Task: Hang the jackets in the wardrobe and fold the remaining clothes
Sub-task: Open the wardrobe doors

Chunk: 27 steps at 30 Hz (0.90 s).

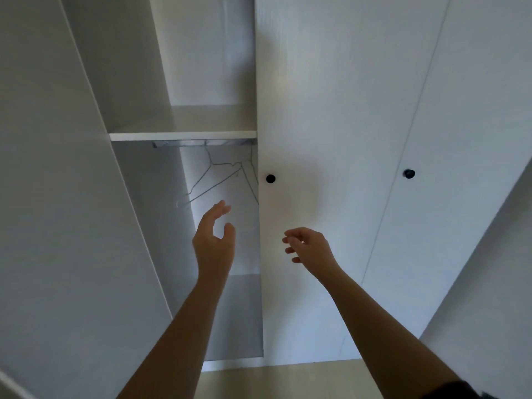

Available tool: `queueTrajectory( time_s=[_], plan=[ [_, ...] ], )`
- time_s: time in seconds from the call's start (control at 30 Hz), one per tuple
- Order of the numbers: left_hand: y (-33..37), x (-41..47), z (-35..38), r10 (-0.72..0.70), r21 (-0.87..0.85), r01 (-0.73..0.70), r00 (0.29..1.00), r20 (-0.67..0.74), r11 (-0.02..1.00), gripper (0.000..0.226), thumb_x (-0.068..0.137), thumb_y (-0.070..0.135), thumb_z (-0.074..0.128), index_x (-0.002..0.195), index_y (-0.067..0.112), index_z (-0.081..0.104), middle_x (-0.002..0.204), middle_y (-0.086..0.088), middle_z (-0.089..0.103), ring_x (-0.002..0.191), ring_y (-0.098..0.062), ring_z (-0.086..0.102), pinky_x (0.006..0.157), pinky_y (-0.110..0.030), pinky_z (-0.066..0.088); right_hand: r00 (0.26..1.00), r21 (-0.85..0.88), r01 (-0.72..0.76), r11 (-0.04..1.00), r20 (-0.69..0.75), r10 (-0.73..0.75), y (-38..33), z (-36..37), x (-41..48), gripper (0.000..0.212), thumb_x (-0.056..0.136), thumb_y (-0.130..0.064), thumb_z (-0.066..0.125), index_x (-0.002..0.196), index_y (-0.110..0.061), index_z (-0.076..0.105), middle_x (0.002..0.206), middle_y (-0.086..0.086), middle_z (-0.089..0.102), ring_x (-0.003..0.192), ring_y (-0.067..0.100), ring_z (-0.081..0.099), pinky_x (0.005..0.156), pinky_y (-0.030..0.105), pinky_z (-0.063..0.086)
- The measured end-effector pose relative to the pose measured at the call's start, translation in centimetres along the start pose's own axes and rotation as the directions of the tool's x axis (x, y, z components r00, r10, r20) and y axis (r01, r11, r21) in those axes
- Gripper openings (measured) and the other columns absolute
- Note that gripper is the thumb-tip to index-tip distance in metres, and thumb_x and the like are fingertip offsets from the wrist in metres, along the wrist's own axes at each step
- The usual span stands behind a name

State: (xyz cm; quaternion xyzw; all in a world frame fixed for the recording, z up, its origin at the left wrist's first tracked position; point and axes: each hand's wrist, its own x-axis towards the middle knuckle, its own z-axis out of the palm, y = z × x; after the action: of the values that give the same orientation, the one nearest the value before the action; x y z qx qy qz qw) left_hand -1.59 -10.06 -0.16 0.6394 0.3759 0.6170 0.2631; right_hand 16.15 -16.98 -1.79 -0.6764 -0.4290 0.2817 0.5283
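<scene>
Wire hangers (214, 184) in the wardrobe (331, 110) slant down-left — left hand (214, 243) and right hand (311, 249) spread, empty.

Thin metal wire hangers (218, 180) hang on a grey metal rail (201, 143) under the white wooden shelf (184, 136), inside the open wardrobe compartment (241, 312), left of the closed white door (316, 110).

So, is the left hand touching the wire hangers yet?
Apart. Head view shows lit wardrobe wall between the left hand and the wire hangers above it.
</scene>
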Motion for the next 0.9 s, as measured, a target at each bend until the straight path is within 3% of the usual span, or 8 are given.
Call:
queueTrajectory(
  time_s=[0.2,0.33,0.43,0.5,0.57,0.63,0.77,0.9],
  plan=[
    [-4.9,5.1,5.0,-0.057,-0.08,0.067,0.991,0.125,0.995,0.037,0.085,0.0,0.053,0.118,0.015,0.063,0.12,0.01,0.062,0.115,-0.001,0.055,0.095,-0.001,0.033,0.995,-0.129,0.082,0.988,-0.053,-0.089,-2.2,-0.1,6.2,0.019,0.093,-0.01,0.053,0.1,-0.019,0.068,0.094,-0.003,0.071,0.078,0.007,0.068,0.069,0.028,0.058],
    [-8.5,9.9,6.9,-0.109,-0.175,0.149,0.97,0.217,0.973,0.039,0.088,0.0,0.054,0.125,0.012,0.059,0.125,0.01,0.058,0.118,-0.003,0.053,0.105,-0.021,0.04,0.947,-0.402,0.26,0.878,-0.071,-0.313,-6.8,0.8,11.2,0.02,0.092,-0.012,0.056,0.105,-0.017,0.071,0.102,-0.006,0.071,0.09,0.008,0.064,0.086,0.03,0.054],
    [-10.5,13.1,8.2,-0.144,-0.278,0.262,0.912,0.384,0.924,0.048,0.09,0.008,0.062,0.135,0.013,0.048,0.135,0.003,0.052,0.122,-0.009,0.051,0.102,-0.023,0.041,0.847,-0.709,0.419,0.567,0.08,-0.526,-10.2,1.7,14.5,0.024,0.092,-0.014,0.056,0.113,-0.019,0.067,0.127,-0.005,0.06,0.116,0.013,0.054,0.096,0.033,0.048],
    [-11.4,14.7,9.0,-0.131,-0.28,0.296,0.865,0.485,0.913,0.056,0.088,0.017,0.065,0.14,0.015,0.042,0.138,0.004,0.048,0.123,-0.009,0.049,0.101,-0.023,0.042,0.739,-0.86,0.456,0.23,0.221,-0.637,-11.9,2.2,16.3,0.027,0.09,-0.013,0.058,0.115,-0.018,0.066,0.139,0.0,0.052,0.13,0.02,0.044,0.105,0.041,0.042],
    [-11.8,16.0,9.9,-0.109,-0.262,0.294,0.829,0.548,0.919,0.06,0.088,0.021,0.066,0.142,0.016,0.041,0.138,0.006,0.047,0.124,-0.008,0.047,0.1,-0.023,0.042,0.649,-0.906,0.396,-0.15,0.392,-0.652,-13.4,2.3,17.7,0.03,0.087,-0.012,0.061,0.116,-0.018,0.067,0.144,0.006,0.048,0.139,0.026,0.035,0.115,0.05,0.023],
    [-12.0,17.0,10.7,-0.108,-0.25,0.308,0.8,0.59,0.918,0.058,0.087,0.022,0.068,0.139,0.02,0.043,0.136,0.006,0.048,0.123,-0.008,0.048,0.096,-0.02,0.041,0.63,-0.839,0.338,-0.427,0.539,-0.559,-14.8,2.1,18.8,0.037,0.084,-0.015,0.064,0.12,-0.018,0.065,0.146,0.009,0.045,0.143,0.028,0.029,0.114,0.058,0.006],
    [-11.6,17.7,12.4,-0.045,-0.259,0.305,0.722,0.691,0.917,0.054,0.086,0.024,0.069,0.135,0.027,0.046,0.128,0.012,0.054,0.115,-0.004,0.054,0.082,-0.007,0.043,0.752,-0.721,0.198,-0.664,0.546,-0.368,-17.7,1.9,19.9,0.051,0.085,-0.026,0.065,0.135,-0.024,0.053,0.144,0.009,0.046,0.144,0.031,0.024,0.106,0.072,-0.004],
    [-10.4,17.8,14.0,0.008,-0.307,0.299,0.705,0.709,0.903,0.028,0.087,0.02,0.067,0.111,0.03,0.056,0.107,0.006,0.067,0.099,-0.005,0.064,0.087,-0.019,0.049,0.771,-0.637,0.177,-0.75,0.563,-0.296,-19.9,2.4,20.3,0.041,0.093,-0.029,0.052,0.134,-0.031,0.052,0.129,0.003,0.052,0.134,0.028,0.036,0.1,0.073,-0.013]
  ],
)
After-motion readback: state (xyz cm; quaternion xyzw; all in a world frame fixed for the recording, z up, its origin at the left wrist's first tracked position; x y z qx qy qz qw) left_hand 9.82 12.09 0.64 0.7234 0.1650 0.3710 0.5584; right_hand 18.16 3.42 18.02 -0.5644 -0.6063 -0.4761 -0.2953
